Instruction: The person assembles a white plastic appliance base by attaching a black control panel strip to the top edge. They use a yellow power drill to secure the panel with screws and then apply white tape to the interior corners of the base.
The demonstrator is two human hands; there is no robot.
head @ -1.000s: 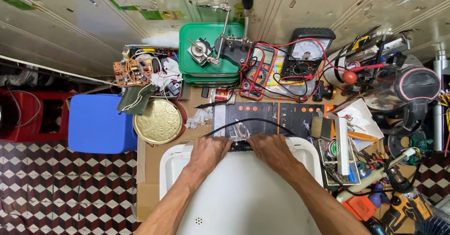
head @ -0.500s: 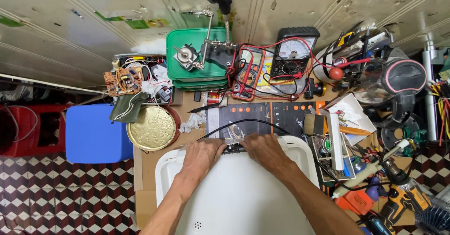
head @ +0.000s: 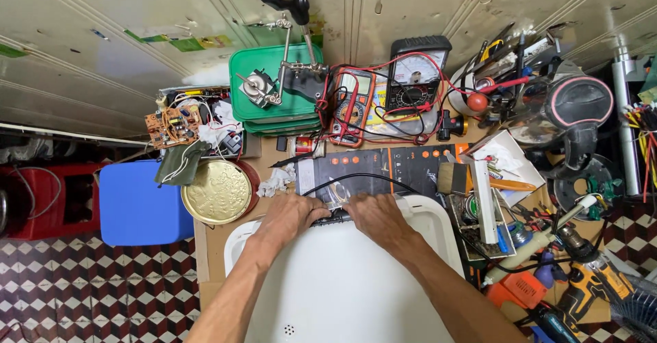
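Both hands on small dark part at white casing's far edge.
Left hand (head: 291, 214) and right hand (head: 373, 216) fingers pinch the dark part (head: 333, 216) between them; white casing (head: 342, 288) below, black cable (head: 356, 177) just beyond.

A cluttered workbench: green plastic boxes (head: 274, 76) stacked by the wall, a round brass lid (head: 217, 192), two multimeters (head: 417, 76) with red leads, a blue stool (head: 137, 203) beside.

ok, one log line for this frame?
left hand: on small dark part at white panel's far edge | right hand: on same part | black cable: loops just beyond | grip: unclear
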